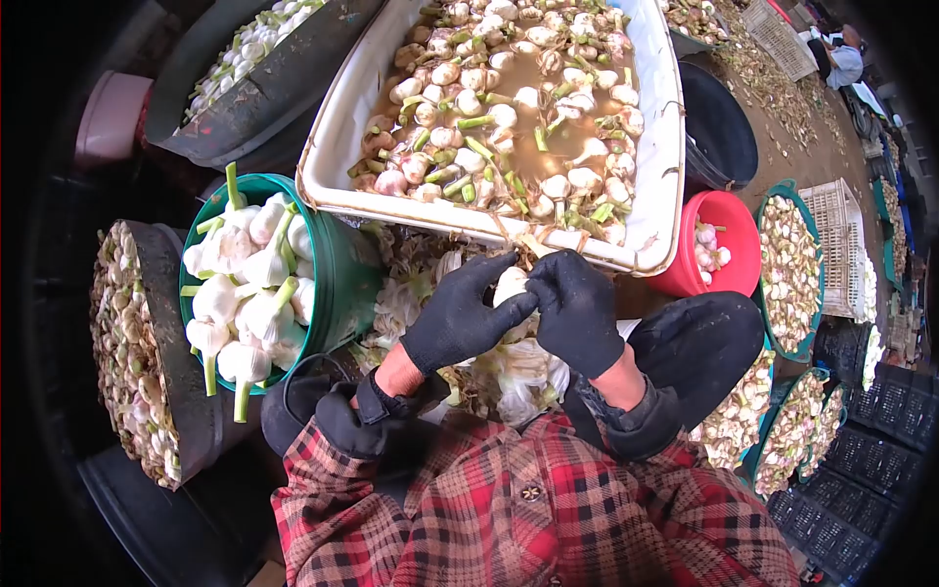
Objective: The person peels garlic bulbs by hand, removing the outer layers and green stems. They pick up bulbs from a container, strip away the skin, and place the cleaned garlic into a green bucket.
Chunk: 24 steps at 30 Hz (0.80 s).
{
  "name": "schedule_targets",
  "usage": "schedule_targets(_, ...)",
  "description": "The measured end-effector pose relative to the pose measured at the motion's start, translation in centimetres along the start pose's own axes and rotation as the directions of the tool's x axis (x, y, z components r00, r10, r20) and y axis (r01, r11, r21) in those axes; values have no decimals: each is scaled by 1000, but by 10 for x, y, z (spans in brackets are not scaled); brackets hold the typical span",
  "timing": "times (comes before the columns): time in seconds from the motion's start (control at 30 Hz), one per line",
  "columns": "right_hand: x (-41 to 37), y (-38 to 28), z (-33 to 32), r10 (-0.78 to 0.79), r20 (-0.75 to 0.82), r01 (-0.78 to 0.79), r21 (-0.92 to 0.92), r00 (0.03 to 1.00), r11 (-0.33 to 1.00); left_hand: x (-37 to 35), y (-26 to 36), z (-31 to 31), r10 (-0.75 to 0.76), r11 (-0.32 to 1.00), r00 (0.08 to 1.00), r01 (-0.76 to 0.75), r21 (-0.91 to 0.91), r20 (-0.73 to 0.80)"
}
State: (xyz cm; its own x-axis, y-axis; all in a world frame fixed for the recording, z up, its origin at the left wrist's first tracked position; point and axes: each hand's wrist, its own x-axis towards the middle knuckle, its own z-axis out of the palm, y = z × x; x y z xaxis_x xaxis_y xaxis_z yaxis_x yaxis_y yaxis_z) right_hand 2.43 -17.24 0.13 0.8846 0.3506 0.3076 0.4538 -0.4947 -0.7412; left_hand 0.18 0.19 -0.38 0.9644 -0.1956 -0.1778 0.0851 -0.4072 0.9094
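Both gloved hands pinch one garlic bulb.
Left hand and right hand closed on it, just below the tub's rim.

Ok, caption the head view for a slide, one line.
Left hand and right hand, black-gloved, hold a garlic bulb near a green bucket and a white tub of soaking garlic.

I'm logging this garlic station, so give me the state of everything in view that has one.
garlic bulb, pinched between both hands
left hand, gloved, closed on the bulb
right hand, gloved, closed on the bulb
white tub, full of murky water and garlic
green bucket, heaped with white bulbs
red bucket, few bulbs inside
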Motion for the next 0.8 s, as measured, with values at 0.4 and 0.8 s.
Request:
schedule_targets(0.4, 0, 21, -1, 325, 25, -326, 112, 945, 939, -7, 7, -1, 434, 901, 897, -434, -18, 84)
schedule_targets(0.8, -1, 14, 7, 374, -149, -333, 244, 915, 911, 2, 3, 3, 374, 884, 923, -385, -266, -92)
